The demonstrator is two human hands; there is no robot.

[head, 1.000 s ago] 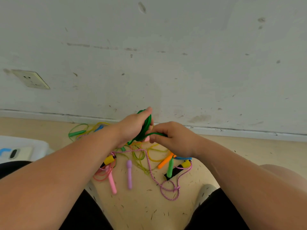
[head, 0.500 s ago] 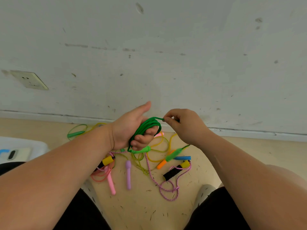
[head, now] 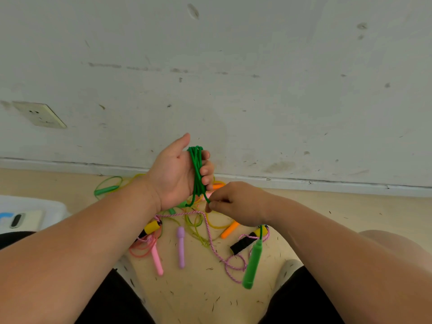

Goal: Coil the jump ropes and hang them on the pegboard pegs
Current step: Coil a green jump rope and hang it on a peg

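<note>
A green jump rope point(head: 197, 171) is wound in several loops around the fingers of my left hand point(head: 177, 174), which is raised palm up and curled on the coil. My right hand point(head: 236, 203) pinches the same green cord just below the coil. One green handle point(head: 253, 263) dangles from under my right hand. On the floor lie more ropes: a pink-and-white braided rope point(head: 211, 242) with black-and-yellow handles, a pink handle point(head: 156, 259), a purple handle point(head: 181, 247), an orange handle point(head: 230, 229) and another green handle point(head: 106, 190). No pegboard is in view.
A white wall point(head: 233, 78) with a socket point(head: 39, 114) rises straight ahead above a skirting board. A white box point(head: 28, 213) with a phone-like item sits at the left. My knees frame the floor patch at both sides.
My right hand dropped from the top of the coil to below it, bringing the cord down. The green handle now hangs lower on the right. My left hand turned more upright.
</note>
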